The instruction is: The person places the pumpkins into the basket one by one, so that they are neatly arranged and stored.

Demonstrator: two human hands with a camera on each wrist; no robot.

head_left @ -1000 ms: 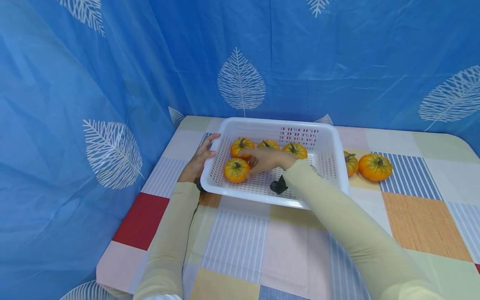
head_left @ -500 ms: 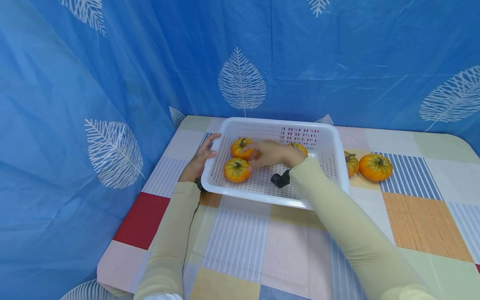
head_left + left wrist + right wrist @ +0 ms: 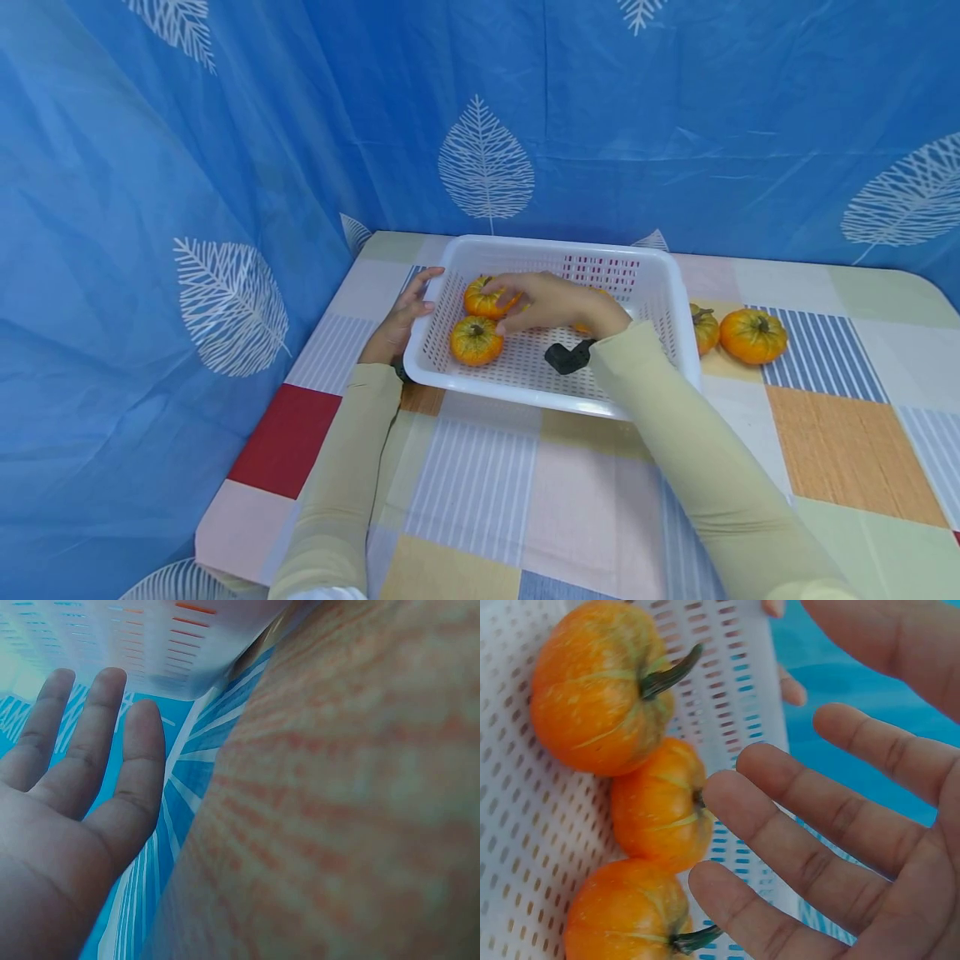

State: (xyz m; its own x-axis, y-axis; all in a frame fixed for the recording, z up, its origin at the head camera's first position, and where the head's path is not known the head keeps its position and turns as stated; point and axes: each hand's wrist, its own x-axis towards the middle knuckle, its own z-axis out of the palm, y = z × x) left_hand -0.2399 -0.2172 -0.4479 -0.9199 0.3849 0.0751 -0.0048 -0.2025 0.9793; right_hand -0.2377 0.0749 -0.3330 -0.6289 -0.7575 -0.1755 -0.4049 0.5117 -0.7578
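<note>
My left hand (image 3: 399, 323) touches the left rim of a white perforated plastic basket (image 3: 510, 399), its fingers extended. The left wrist view shows straight fingers close to the basket wall (image 3: 202, 645). Over the basket hovers my right hand (image 3: 551, 300), palm down and holding nothing. Small orange pumpkins lie inside: one at the front left (image 3: 477, 340), one behind it (image 3: 483, 297), and another partly hidden by the right hand (image 3: 596, 302). In the right wrist view, spread fingers hang beside a row of three pumpkins with green stems, the middle one (image 3: 664, 806) touching its neighbours.
Right of the basket, two more pumpkins sit on the patchwork tablecloth: one partly behind the basket edge (image 3: 703, 329), the other fully visible (image 3: 753, 336). A blue leaf-print curtain (image 3: 600, 125) hangs behind and left of the table. A black wrist device (image 3: 567, 358) is on the right wrist.
My right hand has drawn back from the left pumpkins, rising and shifting a little right. It now covers more of the back row. The left hand stays at the rim.
</note>
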